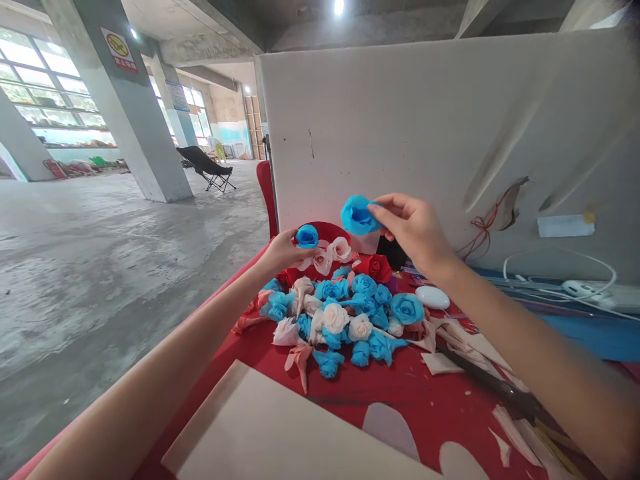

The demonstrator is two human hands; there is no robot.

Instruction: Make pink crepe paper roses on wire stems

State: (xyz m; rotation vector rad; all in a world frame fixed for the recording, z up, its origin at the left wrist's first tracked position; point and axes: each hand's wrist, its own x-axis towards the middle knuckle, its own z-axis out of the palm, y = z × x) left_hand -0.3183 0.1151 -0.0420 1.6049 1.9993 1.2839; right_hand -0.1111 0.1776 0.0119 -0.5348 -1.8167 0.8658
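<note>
My right hand (pixel 407 230) pinches a blue paper flower (pixel 359 217) by its petal edge, raised above the far end of the table. Lower and to the left, my left hand (pixel 289 253) is closed around a smaller blue paper rose (pixel 307 236), whose opening faces me. Below both hands lies a heap of crepe-paper flowers: blue roses (pixel 363 285), cream roses (pixel 335 318) and salmon-coloured pieces (pixel 300 363). Pale pink flowers (pixel 341 249) and a red paper rose (pixel 379 268) sit at the back of the heap.
A cream board (pixel 280 427) lies on the red tablecloth (pixel 345 390) near me. Paper strips (pixel 470 343) and a white mouse-like object (pixel 433 297) are on the right. Behind stands a white panel (pixel 400 133) with a white cable. A black folding chair (pixel 205 163) is on the floor to the left.
</note>
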